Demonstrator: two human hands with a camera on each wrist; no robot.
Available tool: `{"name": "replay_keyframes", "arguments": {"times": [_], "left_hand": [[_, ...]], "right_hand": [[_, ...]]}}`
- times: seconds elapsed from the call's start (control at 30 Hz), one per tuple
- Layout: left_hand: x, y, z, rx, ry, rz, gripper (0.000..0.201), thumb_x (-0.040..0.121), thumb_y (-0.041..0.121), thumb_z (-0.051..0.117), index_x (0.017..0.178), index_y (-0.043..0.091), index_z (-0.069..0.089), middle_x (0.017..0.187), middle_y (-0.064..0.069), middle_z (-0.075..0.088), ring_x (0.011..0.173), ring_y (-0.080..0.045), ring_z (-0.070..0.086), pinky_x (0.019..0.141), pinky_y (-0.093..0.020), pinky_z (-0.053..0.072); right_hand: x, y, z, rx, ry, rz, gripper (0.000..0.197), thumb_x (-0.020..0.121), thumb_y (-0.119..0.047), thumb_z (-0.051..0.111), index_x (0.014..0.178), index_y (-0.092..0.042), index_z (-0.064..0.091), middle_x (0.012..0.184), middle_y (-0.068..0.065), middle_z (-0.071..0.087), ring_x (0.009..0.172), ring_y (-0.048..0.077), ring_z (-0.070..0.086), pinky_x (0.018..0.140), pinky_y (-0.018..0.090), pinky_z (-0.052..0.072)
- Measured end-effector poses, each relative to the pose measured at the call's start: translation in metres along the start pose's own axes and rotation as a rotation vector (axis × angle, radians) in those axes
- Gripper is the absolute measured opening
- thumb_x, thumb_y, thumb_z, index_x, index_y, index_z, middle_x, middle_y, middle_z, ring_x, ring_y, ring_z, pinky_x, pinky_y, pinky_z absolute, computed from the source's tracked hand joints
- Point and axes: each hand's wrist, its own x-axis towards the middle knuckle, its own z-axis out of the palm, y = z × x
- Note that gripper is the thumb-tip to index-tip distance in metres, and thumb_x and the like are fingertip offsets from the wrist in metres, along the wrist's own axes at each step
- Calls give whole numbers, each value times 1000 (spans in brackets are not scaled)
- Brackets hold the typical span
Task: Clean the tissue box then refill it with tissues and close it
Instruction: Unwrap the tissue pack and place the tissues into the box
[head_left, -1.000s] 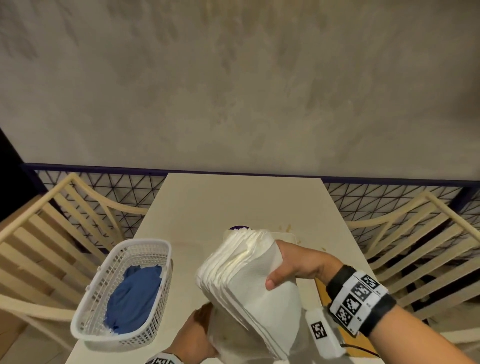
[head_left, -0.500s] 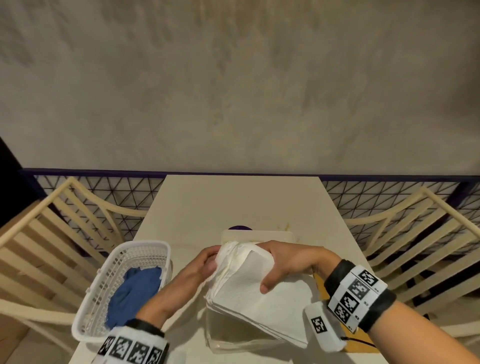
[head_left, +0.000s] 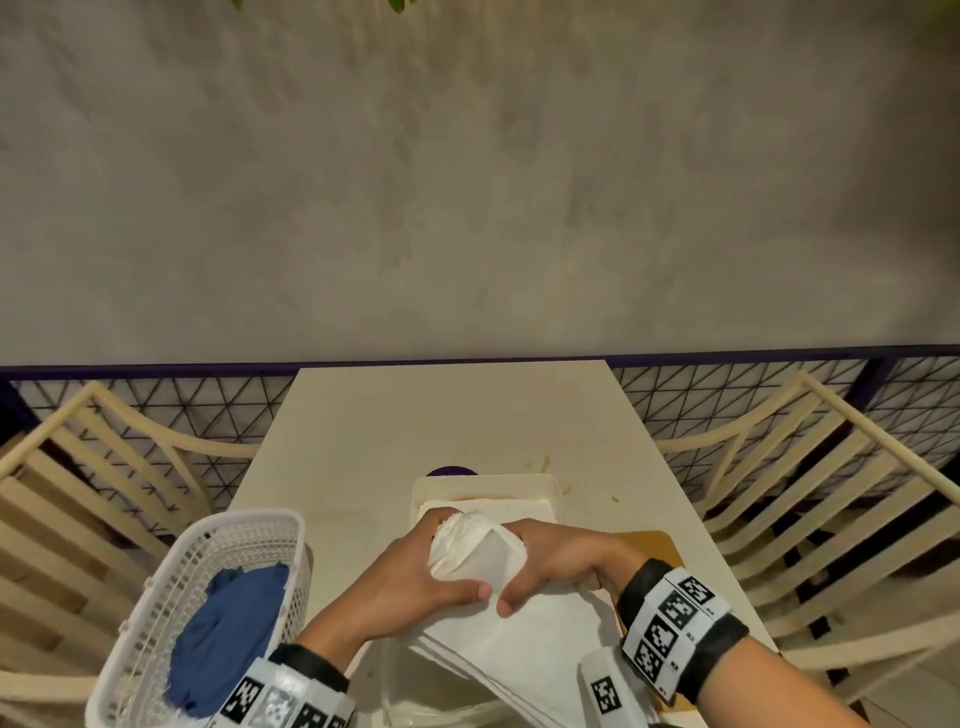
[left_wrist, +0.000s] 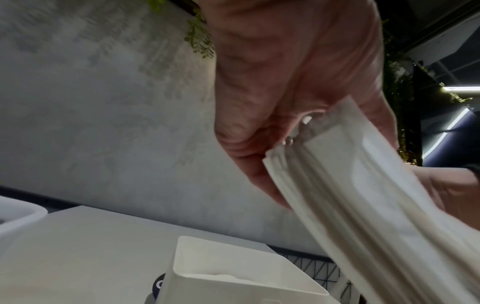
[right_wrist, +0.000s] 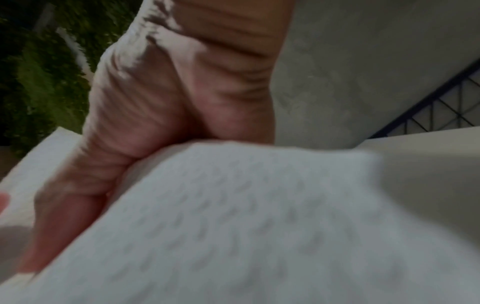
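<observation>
A thick stack of white tissues (head_left: 524, 639) slopes down toward me over the near part of the table. My left hand (head_left: 415, 577) and right hand (head_left: 556, 561) both grip its far end, thumbs on top, and bend that end into a curl. The left wrist view shows the left hand (left_wrist: 272, 102) pinching the edge of the tissue stack (left_wrist: 363, 205). In the blurred right wrist view, the right hand (right_wrist: 155, 123) curls over the tissues (right_wrist: 233, 226). The open white tissue box (head_left: 550, 493) stands just beyond the hands, and the box (left_wrist: 233, 273) shows its rim from the left wrist.
A white plastic basket (head_left: 156, 613) with a blue cloth (head_left: 228, 629) sits at the left table edge. A tan wooden board (head_left: 652, 545) lies right of the hands. Something clear and plastic (head_left: 410, 701) lies under the stack. Slatted chairs (head_left: 831, 519) flank the table, with a railing behind.
The stack came down from upright to sloping low over the table. My left hand moved from under it up to its far end, and both hands now squeeze that end.
</observation>
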Motion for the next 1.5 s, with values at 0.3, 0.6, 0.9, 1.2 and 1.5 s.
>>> {"name": "replay_keyframes", "arguments": {"times": [0.3, 0.6, 0.9, 1.2, 1.5], "left_hand": [[14, -18, -19, -486, 142, -249, 43, 79, 13, 69, 117, 20, 50, 109, -9, 68, 93, -28, 69, 82, -42, 56], [89, -39, -27, -632, 226, -413, 38, 84, 22, 65, 112, -2, 55, 104, -15, 70, 94, -28, 68, 80, -36, 55], [133, -68, -11, -252, 378, -462, 65, 77, 20, 72, 130, 7, 37, 121, -15, 60, 99, -27, 60, 87, -36, 50], [132, -62, 7, 32, 381, -336, 58, 82, 10, 62, 132, 10, 32, 99, -8, 58, 83, -20, 54, 73, -26, 48], [135, -56, 3, 372, 303, -308, 53, 85, 21, 57, 129, 9, 31, 103, -10, 62, 88, -25, 63, 70, -32, 53]], "right_hand": [[-22, 52, -24, 358, -245, -5, 65, 70, 6, 70, 125, -22, 49, 127, 3, 58, 122, 24, 51, 96, 34, 47], [29, 61, -80, 815, 578, 90, 19, 89, -6, 60, 107, -2, 56, 91, 13, 63, 77, 22, 59, 62, 29, 51], [77, 91, -78, 341, 765, 295, 26, 85, -8, 61, 106, -8, 46, 54, 7, 53, 42, 17, 44, 41, 20, 34], [86, 84, -65, -24, 878, 264, 29, 86, -6, 57, 114, 0, 51, 87, 6, 55, 75, 18, 52, 45, 12, 32], [74, 72, -72, -300, 825, 329, 37, 86, -14, 58, 121, -5, 53, 93, 5, 66, 85, 21, 61, 64, 20, 48]]}}
